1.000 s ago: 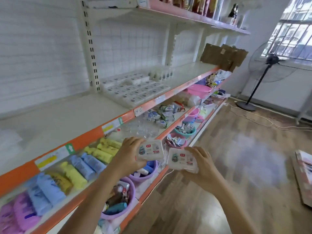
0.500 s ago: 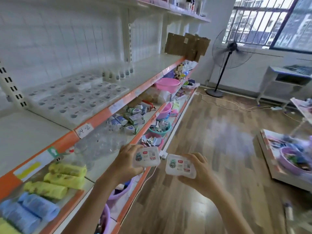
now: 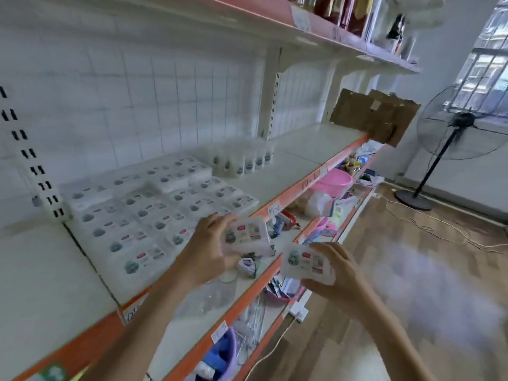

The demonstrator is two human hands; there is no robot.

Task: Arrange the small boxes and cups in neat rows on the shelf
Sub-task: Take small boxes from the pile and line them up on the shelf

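Left hand (image 3: 209, 251) grips one small box (image 3: 247, 236) at 9 o'clock of the box (image 3: 306, 264) gripped by right hand (image 3: 339, 273), both before the shelf (image 3: 291, 158) rows of boxes (image 3: 154, 213).

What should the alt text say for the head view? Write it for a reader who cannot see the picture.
Each hand, left hand and right hand, holds a small white box, left box and right box, in front of a shelf. On it lie rows of boxes, with a row of cups behind.
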